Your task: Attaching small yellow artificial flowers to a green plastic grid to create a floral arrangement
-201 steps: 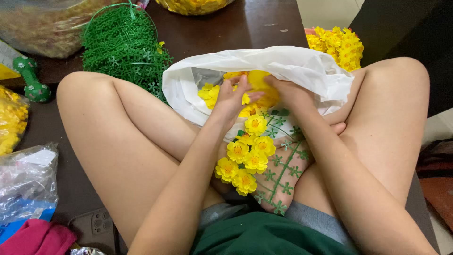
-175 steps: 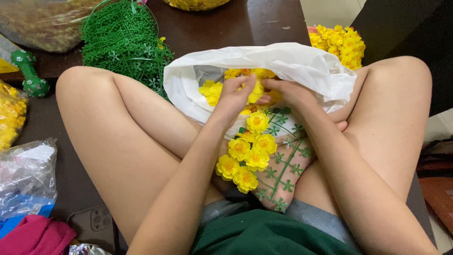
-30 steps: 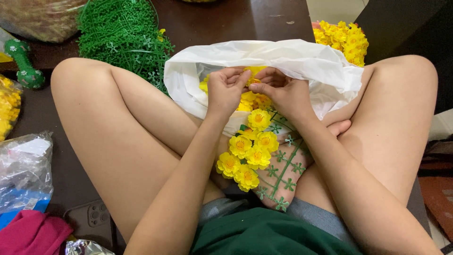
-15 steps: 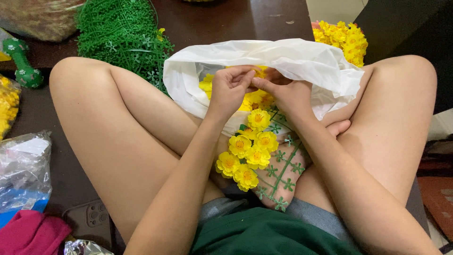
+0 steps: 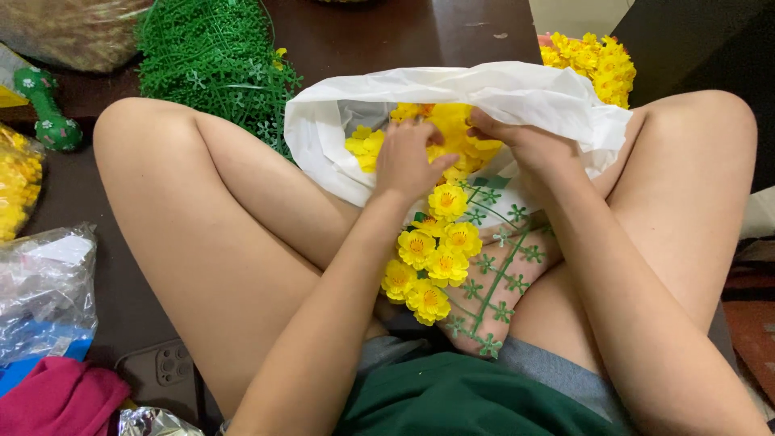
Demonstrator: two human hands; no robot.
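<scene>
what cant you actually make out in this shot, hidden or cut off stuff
Head view:
- Fingertips of the left hand and right hand: buried among loose yellow flowers inside the white bag.
- Bag's depth: hidden by its folded rim.
- Green plastic stem: upper end under the bag.
- Phone: partly behind the thigh.

dark brown wooden floor (image 5: 363,32), pale wall strip (image 5: 565,12) at top.

We see bright yellow plastic flowers with orange centres (image 5: 428,258) on a green plastic stem grid (image 5: 500,274). The crumpled plastic bag (image 5: 517,93) is white, holding more yellow blossoms (image 5: 452,129). Far left lies a dark green mesh heap (image 5: 214,56); near left, a magenta cloth (image 5: 56,400). The tabletop (image 5: 355,32) is dark brown.
</scene>
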